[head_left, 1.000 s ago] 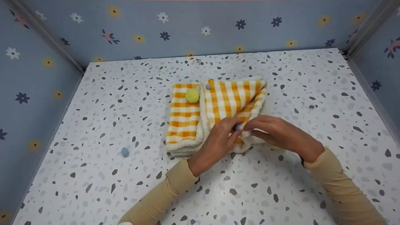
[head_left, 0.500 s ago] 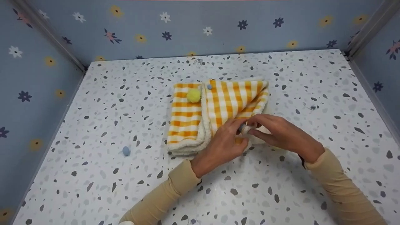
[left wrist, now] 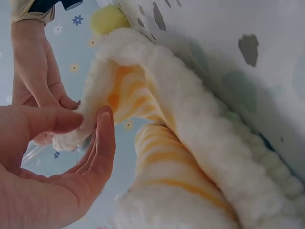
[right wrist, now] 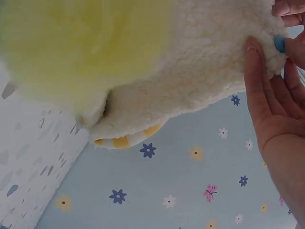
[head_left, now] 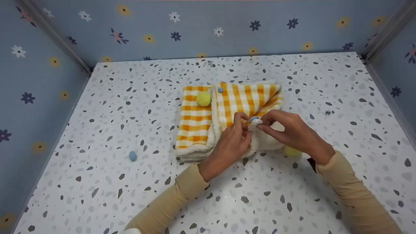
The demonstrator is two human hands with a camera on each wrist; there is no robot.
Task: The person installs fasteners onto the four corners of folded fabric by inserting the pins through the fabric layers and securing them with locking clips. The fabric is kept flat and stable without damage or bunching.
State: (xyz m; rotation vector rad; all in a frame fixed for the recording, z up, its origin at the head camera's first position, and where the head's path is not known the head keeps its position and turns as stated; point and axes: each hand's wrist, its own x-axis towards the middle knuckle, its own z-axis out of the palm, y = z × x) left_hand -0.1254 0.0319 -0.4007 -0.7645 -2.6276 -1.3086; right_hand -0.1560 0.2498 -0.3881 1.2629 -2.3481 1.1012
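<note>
A folded yellow-and-white checked blanket [head_left: 195, 130] with a white fleece lining [right wrist: 209, 71] lies in the middle of the table. Over its right part, my left hand [head_left: 229, 143] holds the fleece edge between thumb and fingers, also seen in the left wrist view. Opposite it, my right hand [head_left: 292, 133] pinches the raised corner, its fleece side turned up. A blue button [right wrist: 279, 43] sits at that corner between the two hands, partly covered by fingers. Another blue button [head_left: 220, 90] shows near the blanket's top edge.
One yellow pompom [head_left: 203, 98] rests on the blanket's left part; a second pompom [head_left: 292, 151] lies below my right hand. A small blue oval piece [head_left: 132, 156] is on the speckled table [head_left: 107, 188] at left. Flower-patterned walls [head_left: 195, 29] enclose the back and sides.
Both hands have lifted the corner slightly, away from me. More white fleece now shows beneath it, and the pompom under my right hand has come into view.
</note>
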